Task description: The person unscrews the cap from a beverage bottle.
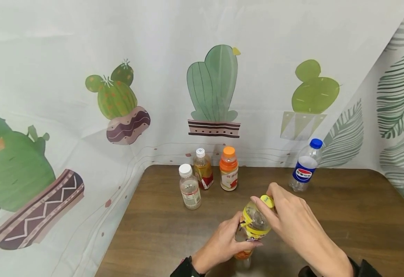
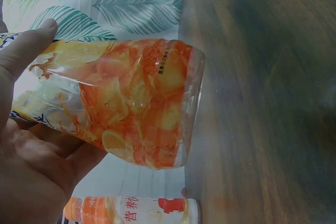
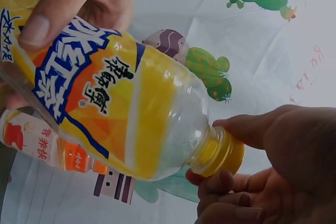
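Observation:
A clear plastic bottle [image 1: 256, 219] with a yellow and orange label stands tilted in the person's two hands, near the table's front. The left hand [image 1: 222, 239] grips its body from the left, thumb and fingers round the label. At the top, the right hand [image 1: 293, 217] pinches the yellow cap [image 3: 223, 153] between thumb and fingers. The cap sits on the bottle's neck in the right wrist view. In the left wrist view the bottle's base [image 2: 193, 108] is held off the wooden table. The bottle looks see-through above the label.
Behind the hands stand a white-capped bottle [image 1: 190, 188], an amber bottle [image 1: 203, 169] and an orange-capped bottle [image 1: 228, 169]. A blue-capped Pepsi bottle [image 1: 305, 165] is at the back right. A cactus-print cloth [image 1: 167, 96] hangs behind the wooden table [image 1: 153, 231].

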`<state>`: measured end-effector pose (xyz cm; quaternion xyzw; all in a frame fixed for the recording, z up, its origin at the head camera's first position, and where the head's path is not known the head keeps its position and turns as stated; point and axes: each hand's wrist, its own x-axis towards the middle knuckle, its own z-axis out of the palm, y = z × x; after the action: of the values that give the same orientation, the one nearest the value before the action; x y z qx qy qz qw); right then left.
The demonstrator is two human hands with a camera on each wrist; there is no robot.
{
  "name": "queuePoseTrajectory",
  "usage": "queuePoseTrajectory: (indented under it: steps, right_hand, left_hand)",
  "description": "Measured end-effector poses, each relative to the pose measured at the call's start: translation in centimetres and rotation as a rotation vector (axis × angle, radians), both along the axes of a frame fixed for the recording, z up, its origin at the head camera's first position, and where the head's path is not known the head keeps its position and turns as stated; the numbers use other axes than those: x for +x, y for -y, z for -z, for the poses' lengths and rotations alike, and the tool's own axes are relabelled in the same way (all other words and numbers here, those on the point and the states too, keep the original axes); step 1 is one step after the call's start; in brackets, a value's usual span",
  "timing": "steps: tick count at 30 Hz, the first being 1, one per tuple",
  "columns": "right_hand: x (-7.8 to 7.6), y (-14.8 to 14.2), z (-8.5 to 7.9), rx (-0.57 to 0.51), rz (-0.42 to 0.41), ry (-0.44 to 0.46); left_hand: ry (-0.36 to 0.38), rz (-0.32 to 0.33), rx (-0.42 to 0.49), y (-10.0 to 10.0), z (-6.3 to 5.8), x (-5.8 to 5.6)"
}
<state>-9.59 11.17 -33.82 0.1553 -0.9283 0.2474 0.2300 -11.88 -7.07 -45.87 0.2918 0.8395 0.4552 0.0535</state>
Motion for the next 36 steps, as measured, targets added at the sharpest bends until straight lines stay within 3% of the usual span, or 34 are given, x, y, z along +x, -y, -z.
queuePoseTrajectory:
  steps: [4, 11, 16, 19, 25, 31, 36]
  right_hand:
    - [-0.1, -0.3, -0.1, 0.019, -0.09, -0.052]
    - [-0.4, -0.7, 0.0, 0.064, -0.213, -0.149]
    - [-0.7, -1.2, 0.3, 0.081, -0.264, -0.131]
    - [-0.7, -1.4, 0.2, 0.075, -0.229, -0.08]
    - [-0.1, -1.5, -0.9, 0.043, -0.056, -0.015]
    - [0.0, -1.1, -0.8, 0.013, -0.065, 0.006]
    - [-0.2, -0.7, -0.2, 0.014, -0.009, 0.073]
  left_hand:
    - [0.04, 0.035, 0.042, 0.0, -0.2, 0.0]
    - [0.048, 0.061, 0.086, 0.2, -0.2, 0.1]
    - [0.071, 0.062, 0.083, 0.2, -0.1, 0.1]
    - [0.063, 0.044, 0.079, 0.1, 0.1, 0.1]
    - [0.052, -0.019, 0.057, 0.0, 0.0, 0.0]
    - [0.063, -0.031, 0.024, 0.0, 0.0, 0.0]
    - [-0.013, -0.049, -0.035, 0.0, 0.3, -0.1]
